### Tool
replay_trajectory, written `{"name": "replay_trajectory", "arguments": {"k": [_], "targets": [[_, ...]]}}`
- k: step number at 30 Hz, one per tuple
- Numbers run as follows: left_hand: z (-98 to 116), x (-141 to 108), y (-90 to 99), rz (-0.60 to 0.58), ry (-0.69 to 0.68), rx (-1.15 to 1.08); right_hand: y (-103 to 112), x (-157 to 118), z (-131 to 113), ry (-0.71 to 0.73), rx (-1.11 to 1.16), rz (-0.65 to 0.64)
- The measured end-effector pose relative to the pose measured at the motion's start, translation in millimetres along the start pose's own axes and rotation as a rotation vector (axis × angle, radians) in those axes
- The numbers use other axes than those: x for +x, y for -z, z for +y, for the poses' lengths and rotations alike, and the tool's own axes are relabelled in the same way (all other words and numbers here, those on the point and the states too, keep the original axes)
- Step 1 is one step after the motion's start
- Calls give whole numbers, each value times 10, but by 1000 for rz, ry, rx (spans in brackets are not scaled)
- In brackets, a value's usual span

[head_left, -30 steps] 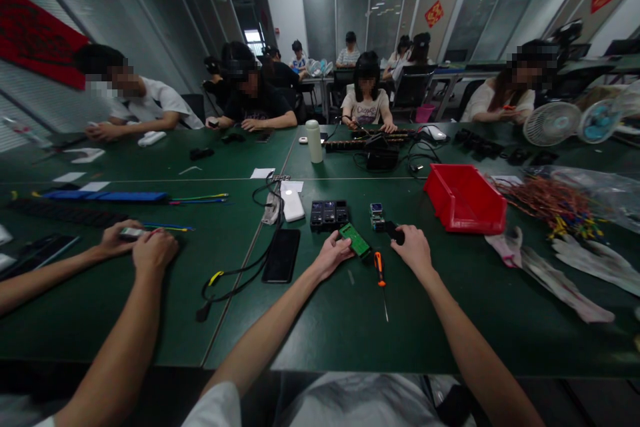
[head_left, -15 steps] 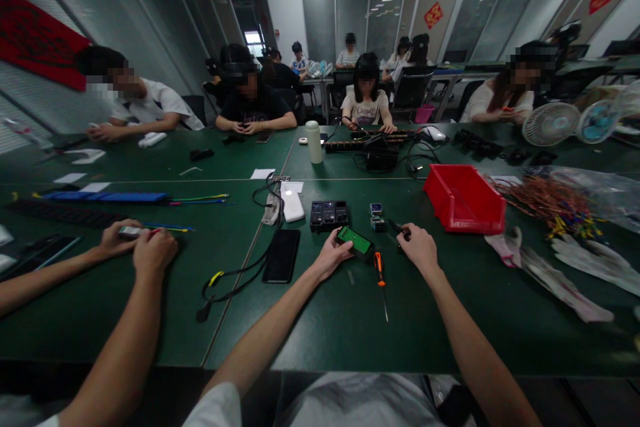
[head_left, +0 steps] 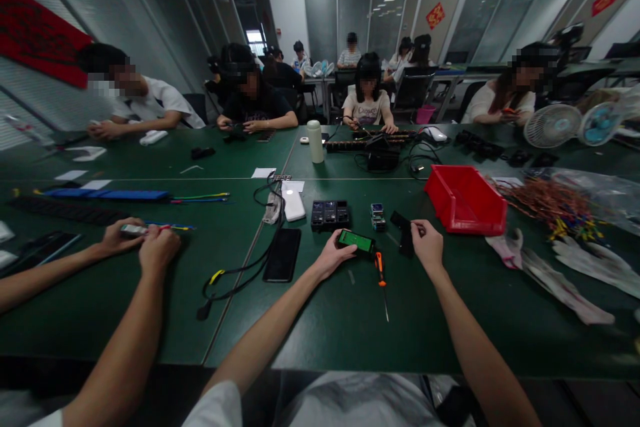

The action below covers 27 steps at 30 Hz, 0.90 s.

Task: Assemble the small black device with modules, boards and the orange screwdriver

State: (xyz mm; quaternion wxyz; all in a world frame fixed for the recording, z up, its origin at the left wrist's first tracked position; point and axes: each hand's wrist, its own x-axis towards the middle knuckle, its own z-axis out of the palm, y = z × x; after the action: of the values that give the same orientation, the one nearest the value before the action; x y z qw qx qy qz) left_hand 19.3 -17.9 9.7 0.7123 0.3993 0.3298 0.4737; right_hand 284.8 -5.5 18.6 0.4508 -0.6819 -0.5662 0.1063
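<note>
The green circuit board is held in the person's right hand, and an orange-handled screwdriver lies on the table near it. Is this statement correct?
Not quite: the hand is wrong. The head view shows the green circuit board held in the person's left hand. The orange-handled screwdriver does lie on the table near it.

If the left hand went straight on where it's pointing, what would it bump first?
Probably the small electronic parts, just past the green circuit board that the left hand holds, though depth is hard to judge.
</note>
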Motion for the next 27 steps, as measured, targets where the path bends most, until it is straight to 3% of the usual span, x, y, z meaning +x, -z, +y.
{"name": "replay_trajectory", "arguments": {"k": [5,9,17,27], "targets": [[-4,-11,5,-7,-54,130,-108,-27,-108,-45,545,-124],[-17,-8,21,7,-138,283,-173,-143,-267,-69,707,-290],[-35,-7,21,-4,-217,446,-317,-325,-399,35,700,-571],[-31,5,5,-31,-273,504,-330,-382,-446,345,427,-418]]}}
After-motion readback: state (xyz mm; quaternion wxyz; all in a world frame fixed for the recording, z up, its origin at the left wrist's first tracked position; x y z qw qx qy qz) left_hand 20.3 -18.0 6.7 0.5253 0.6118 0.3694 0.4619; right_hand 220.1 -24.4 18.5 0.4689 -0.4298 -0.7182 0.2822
